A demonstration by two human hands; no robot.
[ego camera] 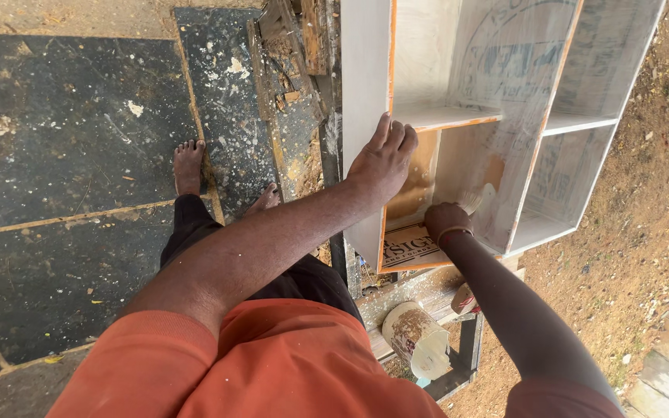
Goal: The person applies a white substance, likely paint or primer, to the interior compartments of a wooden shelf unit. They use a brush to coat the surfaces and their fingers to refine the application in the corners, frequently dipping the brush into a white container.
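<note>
Painting in progress: left hand (383, 159) rests flat, fingers together, on the white-primed wooden shelf unit (365, 85) front edge; right hand (447, 223) clamps a paintbrush (474, 201) inside the lower compartment. Bare back panel seems to need coating.

Colours and patterns on site

We note a shelf unit (505, 116) painted white with orange edges and bare tan patches; a brush (474, 200) with pale bristles; a white-smeared brown pot (418, 339); dark slabs (63, 155) speckled white; an orange shirt (272, 371).
</note>
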